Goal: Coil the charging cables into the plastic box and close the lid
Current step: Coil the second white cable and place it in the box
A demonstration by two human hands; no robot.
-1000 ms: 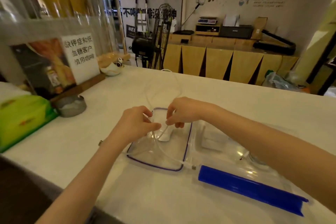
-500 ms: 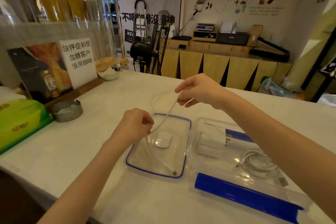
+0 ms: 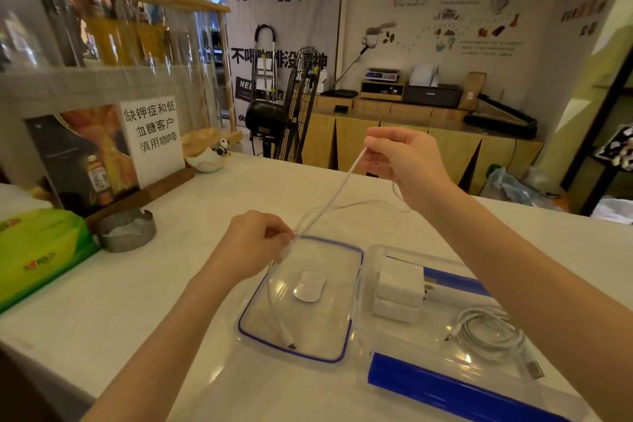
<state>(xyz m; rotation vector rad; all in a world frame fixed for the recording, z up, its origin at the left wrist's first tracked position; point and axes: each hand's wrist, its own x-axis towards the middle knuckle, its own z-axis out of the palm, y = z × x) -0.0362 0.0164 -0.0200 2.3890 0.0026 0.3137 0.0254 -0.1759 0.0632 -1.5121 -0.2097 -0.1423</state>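
From the head view, the left hand (image 3: 255, 243) is closed in a pinch on a white charging cable (image 3: 329, 197) just above the far left corner of the clear lid (image 3: 346, 349), which lies flat on the bench (image 3: 171, 301). The right hand (image 3: 407, 161), raised toward one o'clock, pinches the same cable between thumb and fingers, so the strand runs taut on a slant between the two hands. A slack loop trails below the right hand, and the free end hangs from the left hand down to a small plug resting on the lid at about six o'clock of it. To coil well, I would judge the right hand should bring its length back to the left in even loops, the left gathering each turn so none twists, and keep the dangling plug from snagging the lid's blue seal. The cable is thin, white, limp and smooth. The plastic box (image 3: 555, 397) sits touching the lid at its three o'clock side, clear-walled with blue clasps; inside it lie white charger blocks (image 3: 400, 284) at the far end and another coiled cable (image 3: 489, 336) nearer, loosely wound with its plug ends free. The lid is not yet on the box.
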